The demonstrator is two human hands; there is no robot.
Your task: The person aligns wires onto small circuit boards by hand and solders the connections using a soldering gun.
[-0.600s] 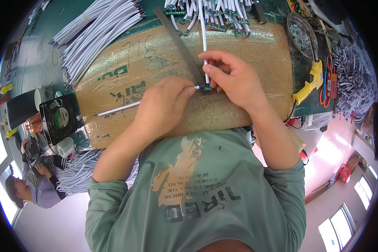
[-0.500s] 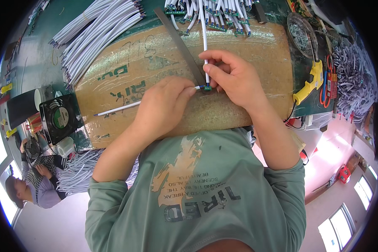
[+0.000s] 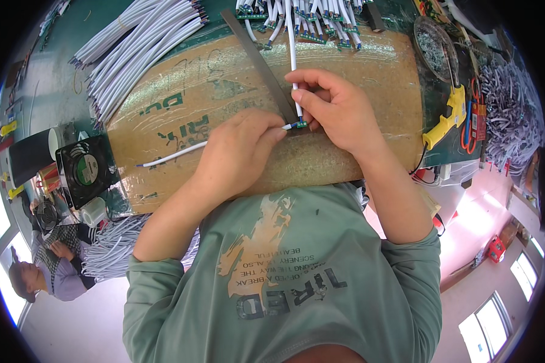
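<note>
Two white cables (image 3: 174, 155) meet at green connector (image 3: 299, 125).

Left hand (image 3: 239, 151) and right hand (image 3: 339, 109) pinch white cables (image 3: 292, 54), seemingly joined, over cardboard (image 3: 357, 66).

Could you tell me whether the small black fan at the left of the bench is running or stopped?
Cannot tell. The black fan stands tilted beside the cardboard sheet, but one frame does not show whether its blades turn.

- A green tabletop (image 3: 54, 91) is carrying a sheet of brown cardboard (image 3: 357, 78).
- Daylight is coming through windows (image 3: 496, 320) at lower right.
- A pale floor (image 3: 66, 327) is showing below.
</note>
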